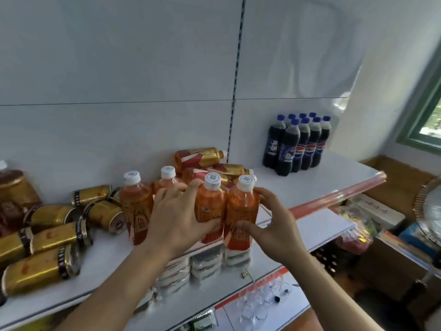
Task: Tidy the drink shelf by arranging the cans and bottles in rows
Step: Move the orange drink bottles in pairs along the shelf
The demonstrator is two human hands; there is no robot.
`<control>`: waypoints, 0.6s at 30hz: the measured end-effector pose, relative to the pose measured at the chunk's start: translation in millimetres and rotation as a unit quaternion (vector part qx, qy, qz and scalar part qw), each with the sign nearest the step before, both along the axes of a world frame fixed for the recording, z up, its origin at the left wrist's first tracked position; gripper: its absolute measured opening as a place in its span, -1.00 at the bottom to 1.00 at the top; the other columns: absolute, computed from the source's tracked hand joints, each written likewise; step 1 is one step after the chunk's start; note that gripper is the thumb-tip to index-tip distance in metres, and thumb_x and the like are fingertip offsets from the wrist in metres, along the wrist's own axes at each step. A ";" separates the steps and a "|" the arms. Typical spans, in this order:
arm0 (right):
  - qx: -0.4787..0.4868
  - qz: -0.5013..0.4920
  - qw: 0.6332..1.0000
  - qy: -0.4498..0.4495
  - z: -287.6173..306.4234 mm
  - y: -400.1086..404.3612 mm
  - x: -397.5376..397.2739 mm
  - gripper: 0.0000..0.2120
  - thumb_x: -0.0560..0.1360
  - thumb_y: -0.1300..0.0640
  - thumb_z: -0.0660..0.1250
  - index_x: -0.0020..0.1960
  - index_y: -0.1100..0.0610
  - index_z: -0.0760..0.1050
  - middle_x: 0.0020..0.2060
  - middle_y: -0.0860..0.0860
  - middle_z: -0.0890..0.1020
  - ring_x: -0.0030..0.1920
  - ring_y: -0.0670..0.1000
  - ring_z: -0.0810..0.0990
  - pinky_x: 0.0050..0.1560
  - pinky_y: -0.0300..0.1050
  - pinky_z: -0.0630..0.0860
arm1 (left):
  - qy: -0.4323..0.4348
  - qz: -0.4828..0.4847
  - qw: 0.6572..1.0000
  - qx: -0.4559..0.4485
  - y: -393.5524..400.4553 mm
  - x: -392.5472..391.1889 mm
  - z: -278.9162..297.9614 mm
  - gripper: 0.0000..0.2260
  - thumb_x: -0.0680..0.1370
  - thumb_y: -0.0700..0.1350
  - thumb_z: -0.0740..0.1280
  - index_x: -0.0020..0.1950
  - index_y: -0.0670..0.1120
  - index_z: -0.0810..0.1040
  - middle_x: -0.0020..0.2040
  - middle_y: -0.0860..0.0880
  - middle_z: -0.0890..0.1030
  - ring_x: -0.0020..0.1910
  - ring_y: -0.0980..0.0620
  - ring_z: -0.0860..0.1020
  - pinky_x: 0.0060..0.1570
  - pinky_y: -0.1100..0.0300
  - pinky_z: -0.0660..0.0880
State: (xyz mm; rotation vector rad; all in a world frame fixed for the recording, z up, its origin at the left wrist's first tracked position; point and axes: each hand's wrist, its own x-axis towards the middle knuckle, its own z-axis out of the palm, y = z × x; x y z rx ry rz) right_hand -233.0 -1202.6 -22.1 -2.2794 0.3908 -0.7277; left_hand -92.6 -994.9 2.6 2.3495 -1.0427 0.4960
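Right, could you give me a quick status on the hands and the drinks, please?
Left hand and right hand gripping two upright orange bottles. Gold cans lying loose. Toppled bottles behind.

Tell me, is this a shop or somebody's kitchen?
Most likely a small shop. The white metal shelf has a slotted back panel and a red price strip, and drinks come in bunches: dark cola bottles, orange tea bottles and gold cans.
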 end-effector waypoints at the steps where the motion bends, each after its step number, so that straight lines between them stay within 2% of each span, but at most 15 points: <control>1: 0.002 0.013 1.000 0.000 -1.1 -8.7 6.0 -0.26 0.43 -0.14 0.64 0.46 -0.34 0.30 0.39 -0.21 0.57 0.37 -0.14 0.50 0.35 -0.06 0.47 | -0.027 0.016 1.000 0.005 -4.4 0.3 2.1 -0.13 0.35 0.46 0.47 0.53 0.08 0.34 0.34 -0.06 0.55 0.39 -0.08 0.30 0.48 -0.13 0.25; 3: 0.003 0.033 0.999 0.003 -3.0 -21.9 18.2 -0.26 0.44 -0.12 0.64 0.43 -0.40 0.26 0.37 -0.22 0.57 0.35 -0.18 0.49 0.31 -0.09 0.45 | -0.082 0.033 0.996 0.019 -11.7 3.7 4.5 -0.15 0.30 0.42 0.55 0.44 -0.02 0.48 0.28 -0.11 0.60 0.39 -0.07 0.27 0.46 -0.24 0.30; 5: 0.007 0.050 0.999 0.007 -7.0 -30.4 30.3 -0.26 0.44 -0.10 0.64 0.42 -0.40 0.26 0.34 -0.22 0.57 0.32 -0.20 0.48 0.28 -0.12 0.43 | -0.107 0.046 0.992 0.045 -17.3 12.7 3.9 -0.15 0.28 0.41 0.57 0.40 -0.07 0.54 0.30 -0.13 0.62 0.47 -0.08 0.29 0.53 -0.33 0.21; 8: 0.021 0.073 0.997 0.013 -17.1 -40.1 49.3 -0.28 0.46 -0.10 0.62 0.46 -0.31 0.29 0.36 -0.22 0.57 0.31 -0.21 0.46 0.28 -0.12 0.43 | -0.119 0.073 0.983 0.123 -21.3 26.2 3.0 -0.13 0.33 0.51 0.43 0.44 -0.07 0.53 0.47 -0.06 0.52 0.61 -0.15 0.25 0.58 -0.41 0.02; 12: 0.032 0.088 0.996 0.014 -24.6 -43.3 71.2 -0.26 0.46 -0.11 0.62 0.50 -0.30 0.30 0.34 -0.26 0.56 0.33 -0.20 0.47 0.27 -0.14 0.42 | -0.132 0.101 0.970 0.177 -19.2 37.4 -3.8 -0.09 0.35 0.58 0.35 0.45 -0.06 0.56 0.60 -0.10 0.37 0.66 -0.24 0.17 0.55 -0.47 0.02; 15: 0.035 0.107 0.994 0.014 -25.1 -44.1 84.1 -0.23 0.47 -0.13 0.61 0.55 -0.24 0.30 0.39 -0.23 0.54 0.38 -0.14 0.48 0.36 -0.05 0.48 | -0.135 0.120 0.966 0.182 -14.1 42.0 -7.3 -0.06 0.36 0.61 0.30 0.48 -0.06 0.53 0.63 -0.14 0.33 0.67 -0.26 0.14 0.54 -0.49 0.04; 18: 0.028 0.125 0.992 0.023 -28.0 -46.7 93.6 -0.20 0.49 -0.24 0.53 0.62 -0.22 0.23 0.47 -0.18 0.51 0.45 -0.08 0.48 0.41 0.08 0.53 | -0.145 0.124 0.962 0.197 -8.5 45.1 -8.2 -0.05 0.35 0.60 0.31 0.48 -0.07 0.53 0.63 -0.16 0.32 0.67 -0.26 0.14 0.54 -0.47 0.05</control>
